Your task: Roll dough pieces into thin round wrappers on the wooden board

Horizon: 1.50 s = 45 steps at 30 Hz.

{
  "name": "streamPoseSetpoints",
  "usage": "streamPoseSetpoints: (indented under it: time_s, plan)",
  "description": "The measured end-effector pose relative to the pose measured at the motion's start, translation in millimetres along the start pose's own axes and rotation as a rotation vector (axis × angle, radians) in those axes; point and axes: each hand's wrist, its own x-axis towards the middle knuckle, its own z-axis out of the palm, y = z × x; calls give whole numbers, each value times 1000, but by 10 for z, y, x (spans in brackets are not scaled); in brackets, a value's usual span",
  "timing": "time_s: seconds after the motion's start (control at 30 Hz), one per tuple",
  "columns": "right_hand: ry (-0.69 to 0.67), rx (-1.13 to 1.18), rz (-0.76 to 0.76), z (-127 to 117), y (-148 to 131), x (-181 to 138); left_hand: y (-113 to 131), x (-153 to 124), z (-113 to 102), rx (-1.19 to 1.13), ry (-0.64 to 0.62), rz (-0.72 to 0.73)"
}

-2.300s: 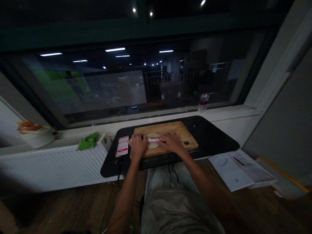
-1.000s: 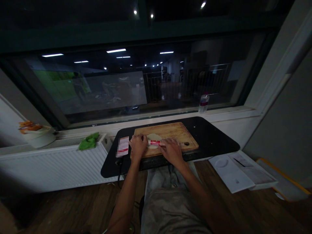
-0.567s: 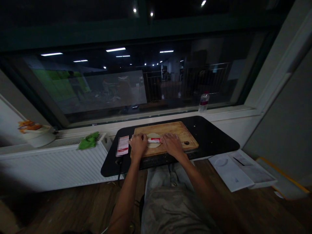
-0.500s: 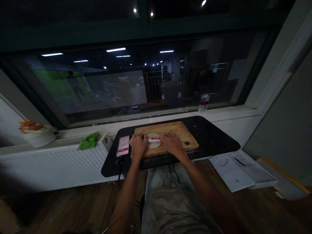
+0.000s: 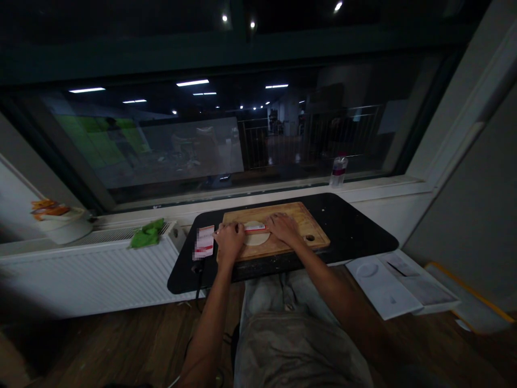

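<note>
A rolling pin [image 5: 256, 228] with a red and white label lies across a thin, roughly round sheet of dough [image 5: 257, 239]. Under the dough is a wooden cutting board [image 5: 309, 218] with a hole near its right end. My left hand [image 5: 229, 240] is closed on the pin's left end, its fingers bent. Over the right end lies my right hand [image 5: 284, 226], its fingers curled down onto the pin. Both pin ends are hidden by the hands. Dough shows on the near and far sides of the pin.
The board rests on a black table [image 5: 355, 223]. Left of it lie a red and white packet [image 5: 205, 241] and a black cable [image 5: 198, 277]. A green cloth [image 5: 147, 233] drapes over the radiator [image 5: 97, 275]. A bottle [image 5: 338, 170] stands on the windowsill; an open white box [image 5: 398, 285] sits at lower right.
The rolling pin has turned, so its label shows differently, and its right side has shifted slightly away from me. My right hand has moved forward with it; the left has hardly moved.
</note>
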Motion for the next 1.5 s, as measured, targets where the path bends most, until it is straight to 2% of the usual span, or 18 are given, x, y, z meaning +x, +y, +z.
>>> streamPoseSetpoints:
  time_s: [0.37,1.03,1.2,1.5]
  plan:
    - [68,34,31,-8,-116,-490,-4,-1,-20,-12,-27,-4]
    - [246,246,-82,164,-224,-1104,-26,8,19,-46,-7,22]
    - [280,240,-93,186,-226,-1111,-6,-7,14,-69,20,6]
    - [219,138,-68,139,-124,-816,19,-20,-21,-50,12,-4]
